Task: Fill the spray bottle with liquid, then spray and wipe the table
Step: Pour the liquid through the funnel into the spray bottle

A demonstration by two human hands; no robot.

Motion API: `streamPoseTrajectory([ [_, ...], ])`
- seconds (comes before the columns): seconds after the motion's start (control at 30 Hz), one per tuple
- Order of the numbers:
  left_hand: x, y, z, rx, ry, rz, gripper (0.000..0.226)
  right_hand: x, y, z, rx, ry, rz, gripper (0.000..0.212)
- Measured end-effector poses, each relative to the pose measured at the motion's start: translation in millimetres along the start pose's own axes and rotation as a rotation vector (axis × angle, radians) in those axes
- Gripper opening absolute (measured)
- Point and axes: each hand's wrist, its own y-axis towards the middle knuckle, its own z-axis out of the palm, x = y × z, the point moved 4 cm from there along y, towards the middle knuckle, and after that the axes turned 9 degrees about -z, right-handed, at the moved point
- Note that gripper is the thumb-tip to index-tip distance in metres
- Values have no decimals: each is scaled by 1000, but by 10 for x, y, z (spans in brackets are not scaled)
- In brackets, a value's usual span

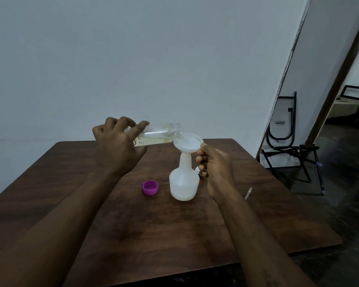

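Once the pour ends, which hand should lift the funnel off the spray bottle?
Probably the right hand: its fingers hold the funnel rim above the spray bottle. The left hand is busy gripping the tilted clear bottle.

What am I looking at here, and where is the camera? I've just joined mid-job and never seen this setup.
There is no machine: these are a person's two bare hands, seen from one head-worn camera looking down. The left hand holds a clear bottle tipped on its side, mouth over a white funnel. The funnel sits in the neck of the white spray bottle, which stands on the brown table. The right hand steadies the funnel by its rim. A purple cap lies left of the spray bottle, and a thin clear tube to its right.
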Motion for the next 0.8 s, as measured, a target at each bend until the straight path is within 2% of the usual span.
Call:
streamPoseTrajectory([
  [0.8,7,15,-8,3,-1,-4,59,16,-8,24,6,0,-1,46],
])
